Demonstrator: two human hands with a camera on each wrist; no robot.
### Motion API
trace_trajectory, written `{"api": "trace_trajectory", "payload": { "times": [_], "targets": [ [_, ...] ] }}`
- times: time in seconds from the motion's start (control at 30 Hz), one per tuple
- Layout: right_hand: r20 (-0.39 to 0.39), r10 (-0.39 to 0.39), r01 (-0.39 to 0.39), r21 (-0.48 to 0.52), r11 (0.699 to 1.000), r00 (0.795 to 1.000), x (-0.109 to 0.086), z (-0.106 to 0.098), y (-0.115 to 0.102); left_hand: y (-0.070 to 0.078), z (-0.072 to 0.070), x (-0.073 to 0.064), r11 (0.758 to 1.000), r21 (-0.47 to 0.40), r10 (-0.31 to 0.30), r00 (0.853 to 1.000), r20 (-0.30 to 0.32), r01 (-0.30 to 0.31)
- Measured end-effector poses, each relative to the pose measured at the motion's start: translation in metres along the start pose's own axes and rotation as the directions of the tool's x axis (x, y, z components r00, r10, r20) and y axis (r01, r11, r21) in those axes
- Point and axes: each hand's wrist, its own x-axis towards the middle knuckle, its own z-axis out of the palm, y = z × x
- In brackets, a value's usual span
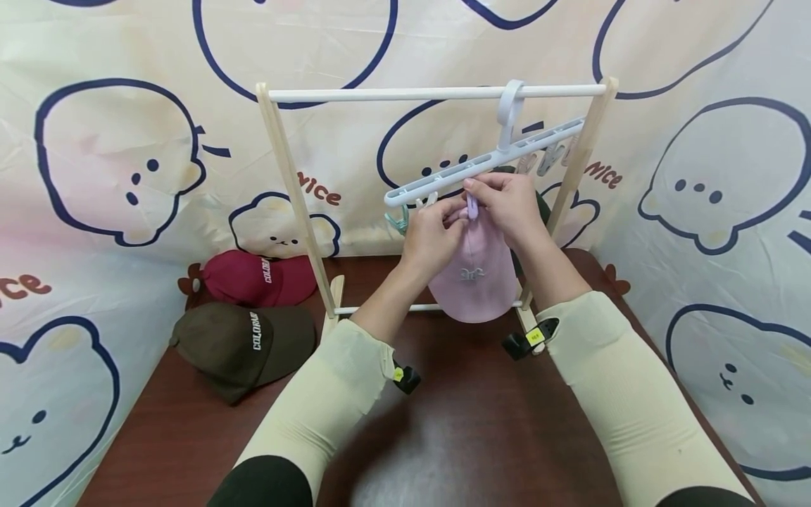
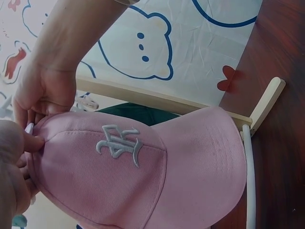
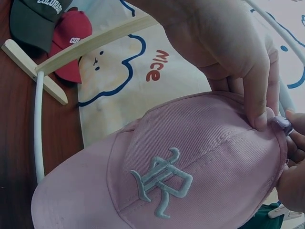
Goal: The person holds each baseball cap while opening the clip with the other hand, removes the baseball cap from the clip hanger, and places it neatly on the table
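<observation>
A pink cap [image 1: 476, 264] with pale lettering hangs brim down below a white clip hanger [image 1: 443, 179]. My left hand [image 1: 431, 236] pinches the top edge of the crown; in the right wrist view its thumb presses the pink fabric. At that same edge my right hand [image 1: 510, 204] pinches a small purple clip [image 3: 282, 125] of the hanger. The clip sits at the rim of the crown; whether its jaws grip the fabric is hard to see. Behind the pink cap, a dark green cap [image 2: 138, 113] is mostly hidden.
The hanger slants from the top bar [image 1: 393, 94] of a wooden rack. A teal clip [image 1: 398, 221] and grey clips [image 1: 551, 158] dangle from it. A red cap [image 1: 231, 278] and an olive cap [image 1: 218, 341] lie at the left of the brown table [image 1: 469, 422].
</observation>
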Motion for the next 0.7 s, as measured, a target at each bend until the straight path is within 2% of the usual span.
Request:
{"api": "trace_trajectory", "payload": {
  "times": [0.23,0.47,0.7],
  "targets": [
    [0.008,0.011,-0.011,-0.010,1.000,1.000,-0.002,0.000,-0.001,-0.002,-0.003,-0.005,1.000,0.015,0.022,1.000,0.012,-0.022],
    [0.010,0.036,-0.036,-0.016,0.999,0.999,-0.004,0.000,0.001,-0.008,-0.003,-0.016,1.000,0.010,-0.026,0.997,0.068,0.025],
    [0.026,0.028,-0.029,0.007,1.000,0.999,-0.006,-0.002,0.004,-0.019,-0.004,-0.026,0.999,0.019,-0.030,0.997,0.065,0.029]
  ]
}}
